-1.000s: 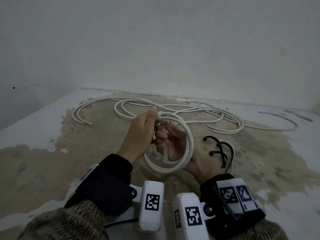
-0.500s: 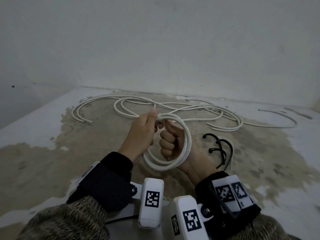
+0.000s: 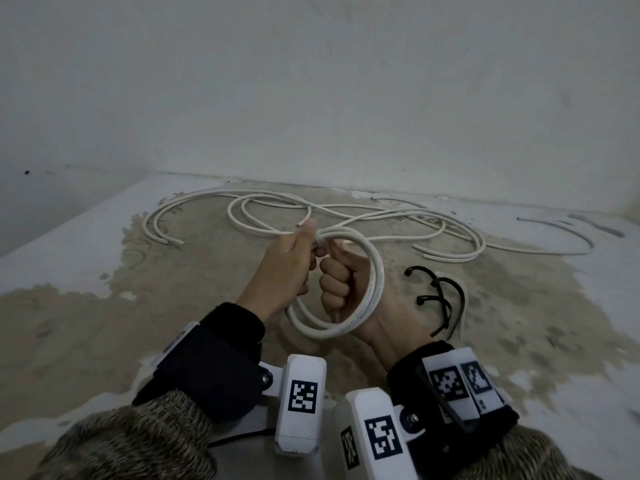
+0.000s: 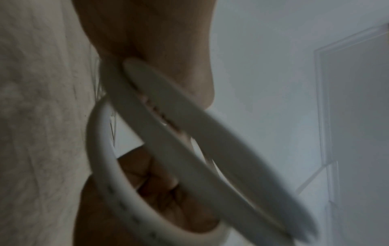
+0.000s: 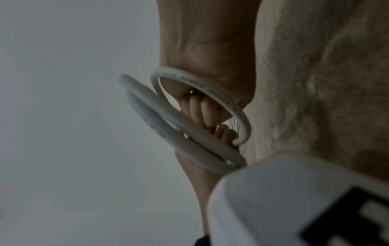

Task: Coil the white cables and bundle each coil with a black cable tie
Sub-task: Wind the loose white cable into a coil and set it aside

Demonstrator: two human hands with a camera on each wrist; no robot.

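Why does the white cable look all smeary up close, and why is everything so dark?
Left wrist view: the white cable coil sits very near the lens, so it is blurred. Right wrist view: sharper, printed lettering shows on the coil, though the picture is dim. Head view: sharp, grey and dim, with the black cable ties clear.

Since 1.0 s ago, the right hand (image 3: 341,284) has closed from loose fingers into a fist inside the coil (image 3: 372,289); the left hand (image 3: 287,268) has shifted slightly toward 12 o'clock.
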